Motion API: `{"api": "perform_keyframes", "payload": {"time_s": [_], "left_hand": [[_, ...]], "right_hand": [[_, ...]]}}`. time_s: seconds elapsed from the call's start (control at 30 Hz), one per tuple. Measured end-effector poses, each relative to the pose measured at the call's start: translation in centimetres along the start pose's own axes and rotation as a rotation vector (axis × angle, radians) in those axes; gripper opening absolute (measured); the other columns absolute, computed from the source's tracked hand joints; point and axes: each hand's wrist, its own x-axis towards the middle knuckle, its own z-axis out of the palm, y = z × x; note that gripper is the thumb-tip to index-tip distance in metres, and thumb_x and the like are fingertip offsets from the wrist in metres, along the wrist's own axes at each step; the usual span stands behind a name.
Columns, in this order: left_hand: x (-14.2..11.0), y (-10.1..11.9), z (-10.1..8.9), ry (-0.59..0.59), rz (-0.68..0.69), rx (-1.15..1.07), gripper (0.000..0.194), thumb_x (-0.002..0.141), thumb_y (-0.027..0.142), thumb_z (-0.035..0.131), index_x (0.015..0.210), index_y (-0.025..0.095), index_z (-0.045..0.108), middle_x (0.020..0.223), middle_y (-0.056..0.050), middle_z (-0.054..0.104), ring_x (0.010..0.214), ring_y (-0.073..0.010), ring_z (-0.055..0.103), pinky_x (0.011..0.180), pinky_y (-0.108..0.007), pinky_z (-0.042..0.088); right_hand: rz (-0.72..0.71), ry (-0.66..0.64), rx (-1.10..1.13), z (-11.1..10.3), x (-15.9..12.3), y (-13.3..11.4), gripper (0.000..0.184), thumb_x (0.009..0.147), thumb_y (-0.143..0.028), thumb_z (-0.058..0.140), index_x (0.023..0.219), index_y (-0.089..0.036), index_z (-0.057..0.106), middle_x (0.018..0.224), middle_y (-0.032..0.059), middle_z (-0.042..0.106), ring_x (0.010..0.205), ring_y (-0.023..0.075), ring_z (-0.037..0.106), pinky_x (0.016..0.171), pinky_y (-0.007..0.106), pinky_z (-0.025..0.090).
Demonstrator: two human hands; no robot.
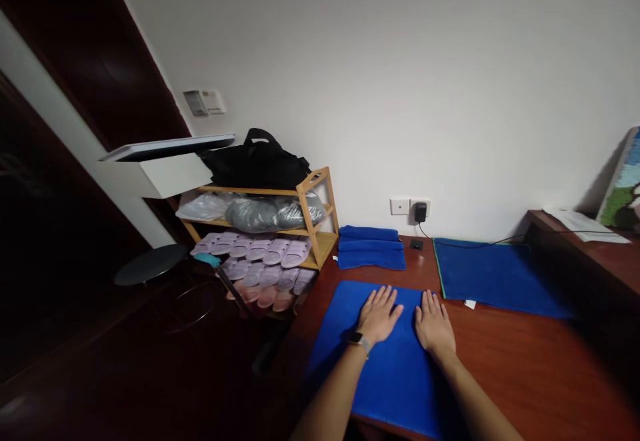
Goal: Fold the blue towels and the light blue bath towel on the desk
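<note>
A blue towel (395, 388) lies spread flat on the reddish-brown wooden table in front of me. My left hand (379, 316) rests palm down on its upper middle, fingers stretched out, with a watch on the wrist. Close to the towel's right edge, my right hand (434, 324) also lies flat with its fingers extended. Neither hand grips anything. Beyond them sits a folded blue towel (371, 248) near the wall. Another blue towel (495, 278) with a green edge and a white tag is laid out to the right.
A black plug (421, 212) sits in the wall socket, its cable running right across the spread towel. To the left stands a wooden rack (313, 221) with slippers, wrapped items and a black bag (257, 164). A round stool (150, 264) stands farther left. Papers (585, 224) lie on the raised right ledge.
</note>
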Motion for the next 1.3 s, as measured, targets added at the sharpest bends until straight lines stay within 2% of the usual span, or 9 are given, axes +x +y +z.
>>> {"api": "perform_keyframes", "payload": {"time_s": [0.17,0.27,0.43,0.77,0.9,1.0,1.13,1.2,1.3], "left_hand": [[-2.6,-9.2,-3.5,-0.02,-0.228,0.099,0.069,0.105,0.06,0.017,0.161,0.023,0.031,0.167,-0.006,0.03,0.155,-0.0231,0.023,0.127,-0.045,0.019],[-3.3,-12.1,-4.2,-0.002,-0.279,0.11,0.069,0.105,0.059,0.018,0.161,0.02,0.029,0.167,-0.008,0.029,0.155,-0.0233,0.024,0.126,-0.045,0.02],[-3.5,-12.5,-3.7,0.035,-0.278,0.105,0.068,0.105,0.057,0.018,0.162,0.022,0.027,0.168,-0.007,0.028,0.156,-0.0231,0.022,0.126,-0.045,0.019],[-3.6,-12.5,-4.5,0.042,-0.279,0.083,0.067,0.105,0.055,0.018,0.16,0.02,0.031,0.167,-0.008,0.032,0.155,-0.0242,0.026,0.126,-0.046,0.021],[-3.4,-9.2,-5.4,0.099,-0.243,0.097,0.066,0.106,0.049,0.015,0.161,0.015,0.028,0.168,-0.009,0.027,0.157,-0.0234,0.019,0.128,-0.046,0.015],[-3.3,-2.9,-3.9,0.141,-0.035,0.038,0.066,0.107,0.05,0.012,0.161,0.017,0.029,0.169,-0.007,0.026,0.157,-0.0204,0.017,0.129,-0.044,0.014],[-3.8,5.4,-0.4,0.045,0.146,-0.082,0.068,0.107,0.054,0.01,0.16,0.019,0.032,0.166,-0.008,0.034,0.155,-0.0194,0.024,0.128,-0.041,0.018],[-4.5,6.5,0.5,0.018,0.14,-0.091,0.068,0.106,0.055,0.01,0.16,0.019,0.032,0.166,-0.008,0.035,0.155,-0.0201,0.024,0.128,-0.042,0.018],[-6.6,3.3,-0.4,0.009,0.066,-0.042,0.068,0.106,0.058,0.013,0.161,0.021,0.029,0.167,-0.007,0.031,0.155,-0.021,0.023,0.128,-0.044,0.018]], "right_hand": [[0.011,-0.003,-0.023,0.3,0.0,0.0,0.068,0.102,-0.039,0.009,0.162,-0.006,0.015,0.171,0.0066,0.014,0.158,0.0207,0.01,0.127,0.039,0.008],[0.015,-0.006,-0.026,0.2,0.1,0.0,0.068,0.102,-0.039,0.01,0.162,-0.006,0.015,0.171,0.0068,0.014,0.158,0.0208,0.01,0.127,0.038,0.009],[0.026,-0.025,-0.027,-0.5,-0.2,-0.3,0.068,0.102,-0.038,0.012,0.161,-0.006,0.017,0.17,0.0084,0.016,0.157,0.021,0.012,0.126,0.039,0.009],[0.0,-0.03,-0.051,0.5,-5.1,-0.1,0.069,0.102,-0.042,0.008,0.162,-0.008,0.015,0.17,0.0061,0.015,0.157,0.0202,0.011,0.127,0.04,0.011],[0.008,-0.035,-0.047,0.0,-5.2,-0.5,0.068,0.103,-0.04,0.008,0.162,-0.008,0.014,0.17,0.0054,0.014,0.157,0.0203,0.01,0.127,0.039,0.011],[0.009,-0.029,-0.051,-0.3,-5.2,-0.5,0.067,0.103,-0.04,0.009,0.161,-0.007,0.015,0.17,0.0056,0.015,0.157,0.0205,0.01,0.127,0.039,0.011],[-0.044,-0.04,-0.084,-0.3,-5.5,-0.2,0.064,0.102,-0.033,0.015,0.161,-0.008,0.018,0.17,0.0064,0.013,0.158,0.0218,0.009,0.127,0.04,0.01],[-0.061,-0.044,-0.096,-0.2,-5.6,-0.1,0.064,0.102,-0.032,0.016,0.161,-0.008,0.018,0.17,0.0072,0.013,0.158,0.0226,0.008,0.126,0.041,0.009],[-0.026,-0.029,-0.08,0.0,-5.4,-0.1,0.066,0.102,-0.035,0.013,0.161,-0.006,0.015,0.17,0.0088,0.014,0.158,0.0226,0.01,0.127,0.04,0.009]]}}
